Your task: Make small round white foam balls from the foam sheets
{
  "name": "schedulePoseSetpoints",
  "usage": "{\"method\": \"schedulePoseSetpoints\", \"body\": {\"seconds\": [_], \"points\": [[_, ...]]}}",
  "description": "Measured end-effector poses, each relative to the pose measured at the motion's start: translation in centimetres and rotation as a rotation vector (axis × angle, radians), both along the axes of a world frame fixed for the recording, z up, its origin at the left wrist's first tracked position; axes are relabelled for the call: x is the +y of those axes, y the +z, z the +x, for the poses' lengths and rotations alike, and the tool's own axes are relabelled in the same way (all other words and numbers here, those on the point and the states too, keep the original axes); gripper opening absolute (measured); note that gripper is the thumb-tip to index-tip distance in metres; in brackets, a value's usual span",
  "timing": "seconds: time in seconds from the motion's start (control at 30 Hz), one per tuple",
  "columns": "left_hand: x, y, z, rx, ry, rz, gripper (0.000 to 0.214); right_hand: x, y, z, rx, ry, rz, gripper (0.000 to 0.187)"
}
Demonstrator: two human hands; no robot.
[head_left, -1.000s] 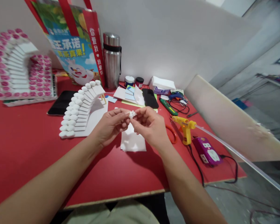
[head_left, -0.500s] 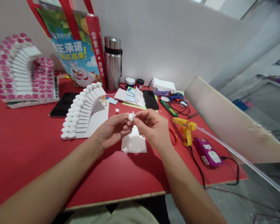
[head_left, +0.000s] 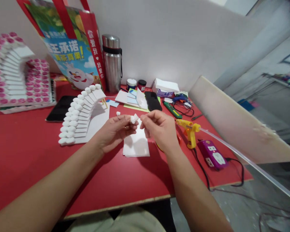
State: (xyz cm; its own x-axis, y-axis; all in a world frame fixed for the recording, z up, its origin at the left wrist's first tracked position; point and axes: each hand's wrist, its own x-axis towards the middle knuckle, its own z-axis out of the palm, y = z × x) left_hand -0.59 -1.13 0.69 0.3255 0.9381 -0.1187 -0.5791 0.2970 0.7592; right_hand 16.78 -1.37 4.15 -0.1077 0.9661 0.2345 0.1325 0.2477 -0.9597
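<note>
My left hand (head_left: 114,130) pinches a small crumpled white wad, like twisted paper (head_left: 134,119), between thumb and fingers. Just to its right is my right hand (head_left: 159,129), its thumb and forefinger pressed together, a slight gap from the wad. Whether those fingertips hold anything is too small to tell. Below both hands lies a stack of white paper sheets (head_left: 136,145). Beyond the left fingers a second small white wad (head_left: 118,113) rests on the table. To the left stands a white curved stair model (head_left: 83,117) edged with white oval pads.
A yellow glue gun (head_left: 190,130) with a long clear stick stands right of my right hand, near a purple power socket (head_left: 212,154). Behind are a steel flask (head_left: 111,64), a phone (head_left: 153,101), a green-handled tool (head_left: 172,110) and a printed bag (head_left: 72,48). A pink-flowered stair model (head_left: 16,74) stands far left.
My right fingertips have come away from the white wad, slightly to the right. My left hand keeps hold of it. The whole view has shifted a little.
</note>
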Motion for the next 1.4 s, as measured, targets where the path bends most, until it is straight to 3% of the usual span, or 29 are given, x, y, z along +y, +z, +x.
{"method": "schedulePoseSetpoints", "body": {"seconds": [0.1, 0.23, 0.4, 0.47, 0.57, 0.77, 0.93, 1.03, 1.2, 1.3, 1.4], "points": [[0.1, 0.3, -0.6, -0.218, -0.116, -0.168, 0.011, 0.0, 1.1, 0.8, 0.088, -0.063, 0.054, 0.035], [-0.1, 0.6, -1.1, -0.419, -0.233, -0.197, 0.010, -2.8, 1.4, 2.5, -0.028, -0.227, 0.117, 0.035], [-0.5, 0.8, -1.2, -0.537, -0.350, -0.142, 0.017, -8.0, -1.8, 7.7, -0.393, -0.624, 0.202, 0.020], [-0.6, 0.8, -1.1, -0.539, -0.361, -0.137, 0.019, -9.1, -3.1, 10.5, -0.615, -0.798, 0.281, 0.024], [-0.6, 0.7, -1.0, -0.481, -0.341, -0.117, 0.017, -9.4, -4.2, 14.0, -0.789, -0.896, 0.313, 0.038], [-0.2, 0.0, -0.7, -0.274, -0.220, -0.024, 0.023, -5.8, -5.2, 16.6, -0.733, -0.725, 0.055, 0.057], [0.4, -0.3, -0.9, -0.179, -0.092, 0.037, 0.021, -2.3, -4.5, 16.5, -0.915, -0.619, -0.123, 0.045], [0.8, -0.5, -1.1, -0.140, -0.009, 0.029, 0.023, -1.2, -4.3, 16.3, -0.892, -0.592, -0.187, 0.041], [1.2, -0.7, -1.3, -0.127, 0.090, 0.012, 0.022, -1.6, -4.1, 14.4, -0.333, -0.611, -0.163, 0.035], [1.5, -0.7, -1.4, -0.107, 0.122, 0.018, 0.025, -2.5, -1.8, 11.5, 0.033, -0.577, -0.067, 0.033], [1.8, -0.7, -1.6, -0.073, 0.159, 0.032, 0.029, -2.7, 1.5, 7.8, 0.231, -0.281, -0.131, 0.029]]}}
